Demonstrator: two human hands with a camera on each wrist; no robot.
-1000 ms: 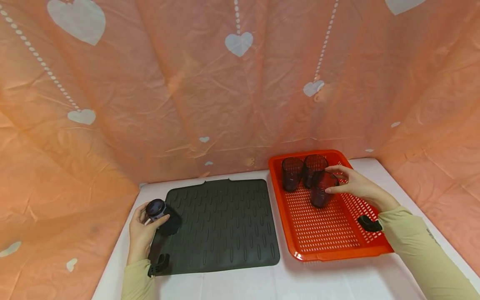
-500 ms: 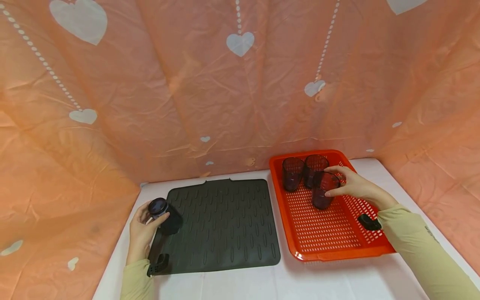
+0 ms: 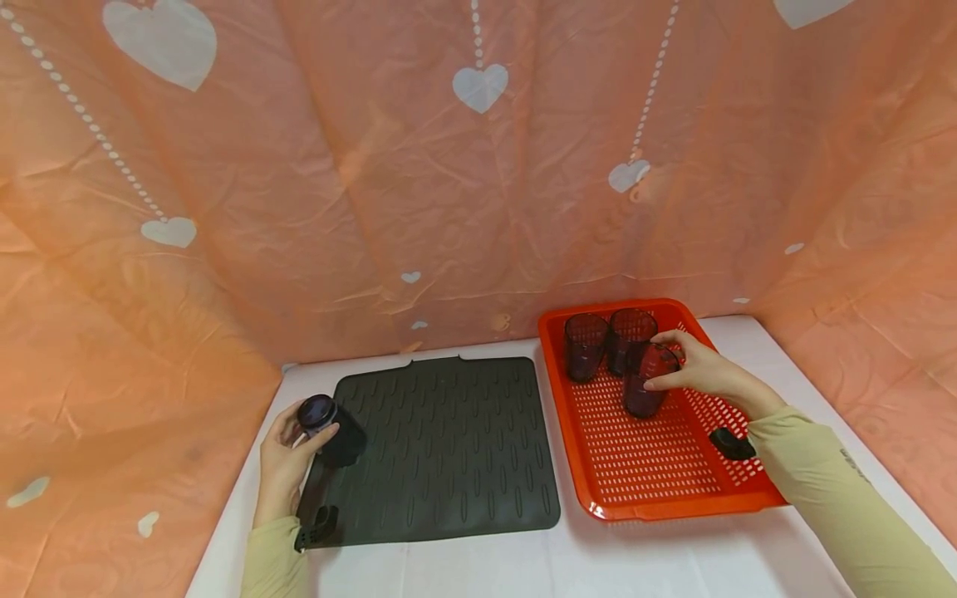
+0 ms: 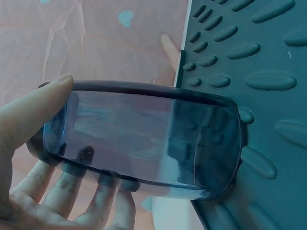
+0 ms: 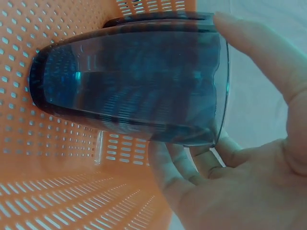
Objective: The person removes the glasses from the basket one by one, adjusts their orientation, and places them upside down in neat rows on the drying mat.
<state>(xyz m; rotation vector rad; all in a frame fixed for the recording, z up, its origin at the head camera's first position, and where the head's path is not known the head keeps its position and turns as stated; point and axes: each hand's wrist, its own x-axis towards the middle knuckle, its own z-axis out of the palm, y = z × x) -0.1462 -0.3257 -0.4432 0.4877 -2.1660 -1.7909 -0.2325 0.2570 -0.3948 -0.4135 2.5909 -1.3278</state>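
Note:
My left hand point(image 3: 282, 461) grips a dark tinted cup point(image 3: 329, 431) upside down, mouth on the left edge of the black ribbed mat point(image 3: 449, 448); the left wrist view shows thumb and fingers around that cup point(image 4: 144, 139). My right hand point(image 3: 699, 371) holds another dark cup point(image 3: 645, 379) by its rim inside the orange perforated tray point(image 3: 658, 490). In the right wrist view that cup point(image 5: 129, 81) sits between thumb and fingers over the tray's mesh point(image 5: 62, 187). Two more dark cups point(image 3: 585, 345) point(image 3: 626, 334) stand upright at the tray's far end.
White tabletop point(image 3: 523, 565) runs under mat and tray. An orange heart-patterned cloth point(image 3: 449, 183) walls in the back and both sides. Small black wrist cameras point(image 3: 317, 525) point(image 3: 731, 444) sit at each sleeve.
The right hand has drawn its cup slightly toward the two cups at the tray's back. The left hand and its cup have barely moved.

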